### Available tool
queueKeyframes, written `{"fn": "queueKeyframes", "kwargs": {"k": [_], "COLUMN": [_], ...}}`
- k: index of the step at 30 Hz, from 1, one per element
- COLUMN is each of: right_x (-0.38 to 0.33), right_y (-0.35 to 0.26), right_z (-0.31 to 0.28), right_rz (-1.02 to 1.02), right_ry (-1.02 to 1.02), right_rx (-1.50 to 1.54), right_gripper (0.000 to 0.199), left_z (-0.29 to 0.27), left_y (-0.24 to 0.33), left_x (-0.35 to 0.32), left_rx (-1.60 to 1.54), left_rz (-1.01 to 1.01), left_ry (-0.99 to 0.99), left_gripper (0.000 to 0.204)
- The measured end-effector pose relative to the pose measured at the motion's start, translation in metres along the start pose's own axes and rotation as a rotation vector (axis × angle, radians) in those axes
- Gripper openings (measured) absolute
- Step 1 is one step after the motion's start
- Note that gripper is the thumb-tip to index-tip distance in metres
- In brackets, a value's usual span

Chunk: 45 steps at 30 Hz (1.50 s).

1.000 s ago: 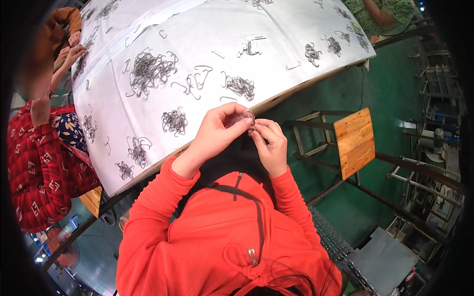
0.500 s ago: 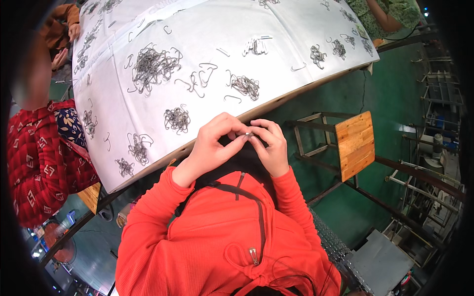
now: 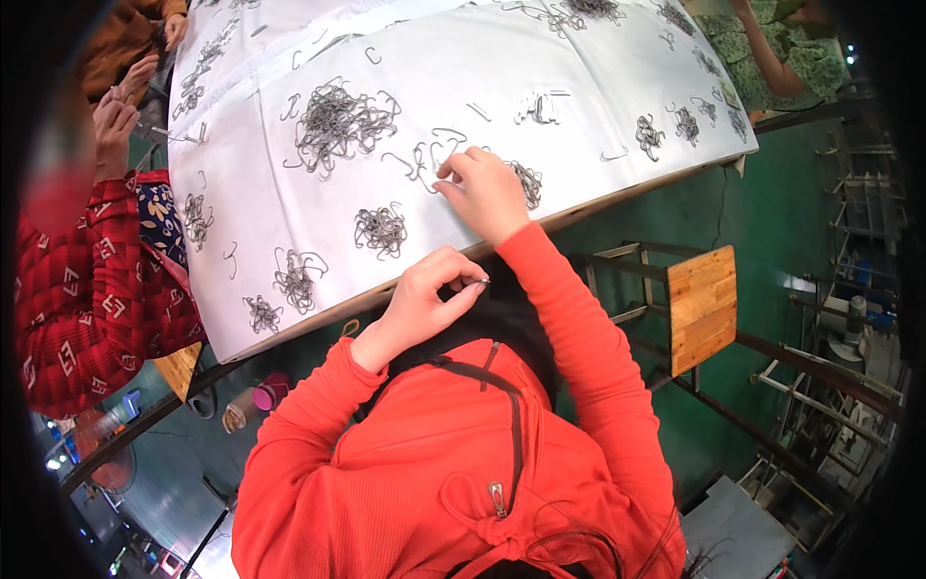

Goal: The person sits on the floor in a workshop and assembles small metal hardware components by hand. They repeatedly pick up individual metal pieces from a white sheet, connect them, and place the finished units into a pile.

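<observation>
My left hand (image 3: 429, 294) is held just below the table's front edge, thumb and forefinger pinched on a small metal piece (image 3: 479, 282). My right hand (image 3: 485, 191) is stretched out onto the white-covered table (image 3: 318, 48). Its bent fingertips rest on loose grey wire hooks (image 3: 429, 154); whether they grip one is hidden. A small tangle of hooks (image 3: 381, 230) lies left of that hand and another (image 3: 529, 183) just right of it. A large heap of hooks (image 3: 338, 121) sits further back.
Several more hook piles dot the cloth, such as one (image 3: 289, 280) near the front edge. A person in a red patterned jacket (image 3: 77, 289) works at the left, and another in green (image 3: 772, 58) at the far right. A wooden stool (image 3: 702, 307) stands on the green floor.
My hands were together at the table's edge. My right hand has since reached forward onto the cloth to the loose hooks, while my left hand has dropped slightly and kept its pinch.
</observation>
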State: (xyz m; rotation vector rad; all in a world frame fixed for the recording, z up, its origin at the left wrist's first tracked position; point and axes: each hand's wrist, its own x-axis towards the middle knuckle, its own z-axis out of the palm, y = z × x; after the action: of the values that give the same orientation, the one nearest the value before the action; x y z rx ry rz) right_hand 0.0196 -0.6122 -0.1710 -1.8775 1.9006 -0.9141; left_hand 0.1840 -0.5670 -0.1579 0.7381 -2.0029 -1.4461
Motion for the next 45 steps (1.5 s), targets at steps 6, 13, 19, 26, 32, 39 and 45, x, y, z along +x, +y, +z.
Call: {"fn": "queueKeyframes", "kwargs": {"k": [6, 13, 19, 26, 32, 39, 45], "right_x": [0.046, 0.056, 0.046, -0.034, -0.11, -0.129, -0.126], "right_y": [-0.016, -0.029, -0.019, -0.009, -0.008, 0.002, 0.005], "right_z": [0.036, 0.054, 0.038, -0.052, -0.077, -0.072, -0.076], "right_rz": [-0.059, -0.057, -0.101, 0.392, 0.578, 0.542, 0.548], "right_ry": [-0.02, -0.234, -0.024, 0.148, 0.026, 0.01, -0.025], "right_rx": [-0.147, -0.439, -0.242, 0.929, 1.376, 1.445, 1.384], "right_gripper": [0.016, 0.011, 0.01, 0.007, 0.009, 0.006, 0.005], "left_z": [-0.005, -0.003, -0.001, 0.007, 0.018, 0.023, 0.028], "left_y": [-0.002, -0.005, -0.007, 0.0, 0.007, 0.014, 0.015], "left_x": [-0.006, -0.006, -0.005, 0.002, 0.017, 0.023, 0.024], "left_rx": [-0.012, -0.005, -0.009, -0.047, -0.062, -0.064, -0.077], "left_rz": [-0.016, -0.024, -0.009, -0.071, -0.092, -0.093, -0.041], "left_ry": [-0.006, -0.019, -0.04, -0.041, 0.032, -0.008, -0.026], "left_gripper": [0.011, 0.01, 0.01, 0.009, 0.01, 0.009, 0.009]}}
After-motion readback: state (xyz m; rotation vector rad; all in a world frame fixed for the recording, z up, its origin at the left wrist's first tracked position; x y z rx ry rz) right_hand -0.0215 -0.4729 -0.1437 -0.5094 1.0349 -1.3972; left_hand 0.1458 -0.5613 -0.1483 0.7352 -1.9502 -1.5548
